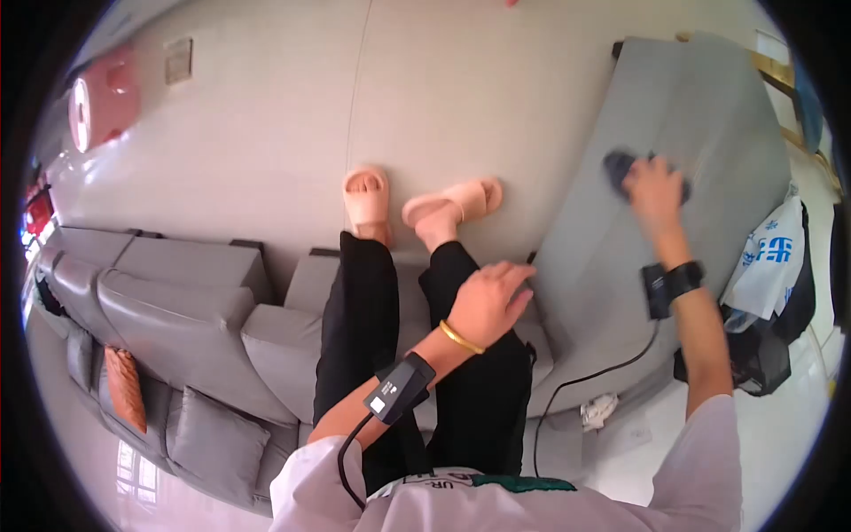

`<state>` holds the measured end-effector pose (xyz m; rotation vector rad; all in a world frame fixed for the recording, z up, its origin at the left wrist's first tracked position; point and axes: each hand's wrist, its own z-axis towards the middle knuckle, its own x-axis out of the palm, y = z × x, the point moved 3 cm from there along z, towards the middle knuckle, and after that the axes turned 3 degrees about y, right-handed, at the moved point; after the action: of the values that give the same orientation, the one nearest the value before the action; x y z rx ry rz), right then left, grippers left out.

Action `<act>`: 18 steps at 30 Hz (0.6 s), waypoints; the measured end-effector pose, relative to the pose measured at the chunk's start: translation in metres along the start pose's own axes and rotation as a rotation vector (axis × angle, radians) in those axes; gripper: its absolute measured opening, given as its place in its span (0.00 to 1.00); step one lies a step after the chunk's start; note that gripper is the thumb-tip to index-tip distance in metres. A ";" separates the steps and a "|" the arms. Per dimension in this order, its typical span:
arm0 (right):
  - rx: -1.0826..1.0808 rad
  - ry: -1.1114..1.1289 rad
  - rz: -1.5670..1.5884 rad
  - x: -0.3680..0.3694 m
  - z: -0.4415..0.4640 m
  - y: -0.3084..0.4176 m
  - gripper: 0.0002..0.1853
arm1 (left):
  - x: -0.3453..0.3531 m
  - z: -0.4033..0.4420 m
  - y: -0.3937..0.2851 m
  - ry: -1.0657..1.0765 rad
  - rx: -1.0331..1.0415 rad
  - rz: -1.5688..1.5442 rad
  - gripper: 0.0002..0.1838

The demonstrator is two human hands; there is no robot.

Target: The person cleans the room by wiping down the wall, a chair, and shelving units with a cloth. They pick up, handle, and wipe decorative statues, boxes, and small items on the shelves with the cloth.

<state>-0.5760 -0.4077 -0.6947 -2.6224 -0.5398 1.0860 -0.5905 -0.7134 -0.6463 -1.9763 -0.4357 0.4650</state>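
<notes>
My right hand (654,191) presses down on a dark bunched cloth (620,170) that lies on the grey sofa seat (612,257). Motion blurs the hand and the cloth's edges, and part of the cloth is hidden under my fingers. Above my thigh, my left hand (489,304) hovers with its fingers loosely stretched and nothing in them. A gold bracelet (461,339) circles the left wrist. Each forearm carries a strapped black box with a cable.
Grey sofa sections (177,306) run along the left, with a grey cushion (217,434) and an orange cushion (125,388). A white plastic bag (769,257) sits beside the seat at right. A pink object (111,97) stands on the pale floor (266,106). A cable (576,383) crosses the seat.
</notes>
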 end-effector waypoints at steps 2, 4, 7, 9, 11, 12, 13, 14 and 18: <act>-0.145 0.185 -0.010 0.032 -0.043 0.088 0.05 | -0.014 -0.006 0.019 -0.058 -0.046 0.009 0.15; -0.214 0.388 0.146 0.051 -0.080 0.149 0.09 | -0.024 -0.020 0.035 -0.103 -0.052 -0.038 0.15; -0.233 0.656 0.343 0.047 -0.098 0.181 0.12 | -0.027 -0.036 0.060 -0.144 -0.175 -0.118 0.14; -0.230 0.788 0.643 0.044 -0.087 0.178 0.15 | -0.027 -0.033 0.070 -0.179 -0.151 -0.097 0.13; -0.159 0.653 0.608 0.004 -0.033 0.127 0.18 | -0.026 -0.029 0.071 -0.194 -0.132 -0.129 0.13; -0.013 0.400 0.567 -0.006 -0.006 0.091 0.19 | -0.026 -0.026 0.071 -0.185 -0.138 -0.142 0.13; -0.133 -0.187 0.418 -0.015 0.018 0.052 0.13 | -0.024 -0.022 0.070 -0.168 -0.151 -0.150 0.13; -0.030 -0.258 0.267 -0.013 0.054 0.006 0.14 | -0.020 -0.018 0.071 -0.150 -0.167 -0.157 0.13; 0.160 -0.231 0.065 -0.009 0.086 -0.054 0.13 | -0.014 -0.016 0.080 -0.078 -0.216 -0.133 0.13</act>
<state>-0.6565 -0.3549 -0.7286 -2.4079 -0.3972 1.4018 -0.5867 -0.7661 -0.7099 -2.1246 -0.6869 0.4255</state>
